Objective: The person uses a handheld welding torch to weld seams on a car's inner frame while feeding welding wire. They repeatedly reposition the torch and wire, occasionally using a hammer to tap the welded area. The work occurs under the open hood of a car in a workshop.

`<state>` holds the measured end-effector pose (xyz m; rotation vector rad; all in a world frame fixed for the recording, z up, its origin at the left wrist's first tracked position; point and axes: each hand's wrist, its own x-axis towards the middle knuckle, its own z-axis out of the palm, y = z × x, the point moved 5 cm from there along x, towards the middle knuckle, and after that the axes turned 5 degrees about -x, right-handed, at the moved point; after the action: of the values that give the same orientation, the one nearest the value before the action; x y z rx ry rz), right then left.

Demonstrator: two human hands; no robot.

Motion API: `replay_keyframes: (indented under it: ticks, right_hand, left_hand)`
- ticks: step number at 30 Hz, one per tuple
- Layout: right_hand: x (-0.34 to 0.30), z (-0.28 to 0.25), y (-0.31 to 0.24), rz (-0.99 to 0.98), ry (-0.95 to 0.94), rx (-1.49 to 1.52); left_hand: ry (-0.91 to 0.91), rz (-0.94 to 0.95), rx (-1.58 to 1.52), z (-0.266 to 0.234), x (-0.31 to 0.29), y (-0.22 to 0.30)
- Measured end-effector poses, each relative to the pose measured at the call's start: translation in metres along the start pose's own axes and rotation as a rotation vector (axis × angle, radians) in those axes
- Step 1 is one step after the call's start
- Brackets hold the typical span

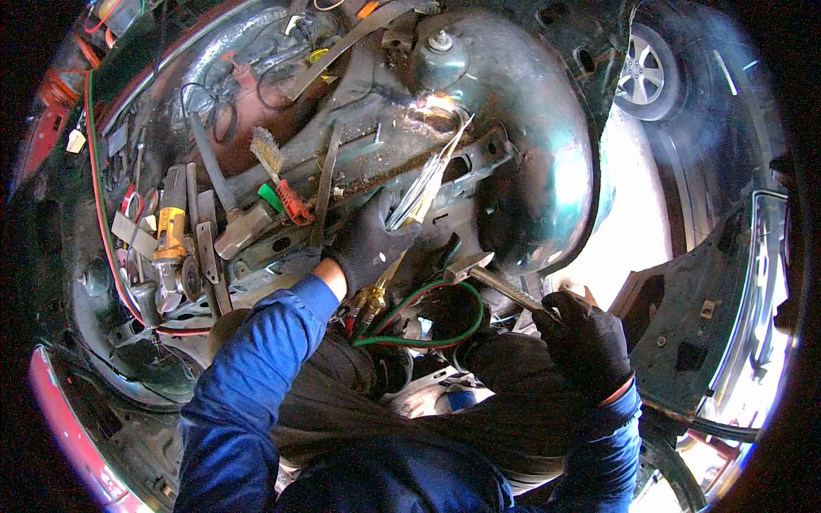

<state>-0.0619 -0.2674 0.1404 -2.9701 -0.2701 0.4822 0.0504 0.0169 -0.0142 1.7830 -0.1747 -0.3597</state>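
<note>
Hammer (pixel 500 284), one; rod bundle (pixel 428 181), one; both gripped!
Right hand (pixel 588 344) sits low, fingers curled round the handle; one brass valve (pixel 371 299); left hand (pixel 369 244) reaches forward, fist closed round the rods, tips near one glowing patch (pixel 440 105).

The hammer head (pixel 469 267) is dull metal, the bodywork (pixel 543 145) glossy.

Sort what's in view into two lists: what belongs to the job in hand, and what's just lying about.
In the job:
Hammer, in the right hand
Thin metal rods, in the left hand
Probably the brass fitting and green hose beside them

Lying about, apparently:
Yellow grinder
Red-handled wire brush
Sledgehammer
</note>
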Motion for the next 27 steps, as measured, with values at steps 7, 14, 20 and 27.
replay_keyframes:
  ticks: [7,14,20,27]
  right_hand:
    - [0.006,-0.006,-0.01,-0.004,0.048,0.067]
    - [0.007,0.002,-0.007,-0.023,0.059,0.023]
    - [0.01,0.003,-0.007,-0.017,0.044,0.012]
    - [0.011,0.004,-0.003,-0.002,0.028,0.02]
  left_hand:
    - [0.064,0.019,-0.044,-0.004,0.012,-0.013]
    - [0.06,0.035,-0.036,-0.004,0.014,-0.007]
    - [0.024,-0.011,-0.061,-0.003,0.015,-0.01]
    - [0.05,-0.013,-0.089,-0.007,0.019,-0.028]
